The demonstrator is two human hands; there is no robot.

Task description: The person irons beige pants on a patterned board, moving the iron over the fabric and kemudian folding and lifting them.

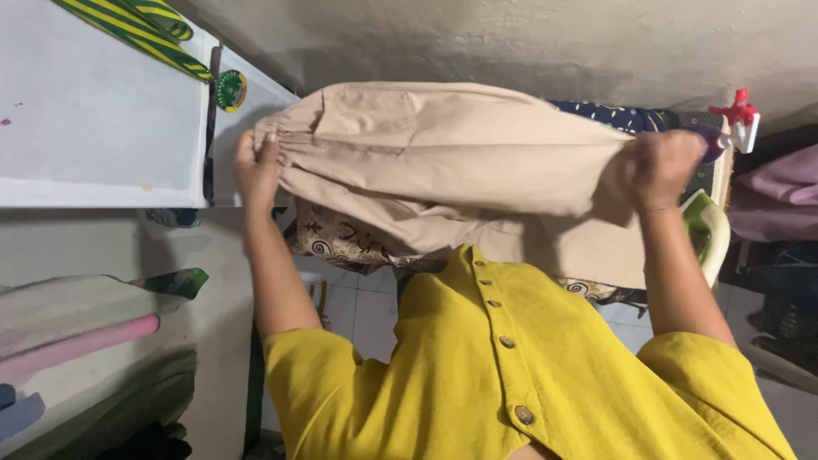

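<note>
I hold a beige garment [443, 153] with a gathered waistband and a patch pocket, stretched out flat between my hands. My left hand [256, 166] grips the waistband end at the left. At the right, my right hand [658, 169] is closed on the other end of the cloth. The garment hangs over a brown patterned cloth [341, 243] below it. My yellow buttoned shirt [503, 366] fills the lower part of the view.
A green and white iron [709, 232] sits just right of my right hand, with a red-triggered spray bottle [734, 119] above it. White panel [94, 111] with a yellow-green striped cloth [141, 30] at upper left. Folded clothes [85, 349] are stacked at lower left, more garments at the right edge.
</note>
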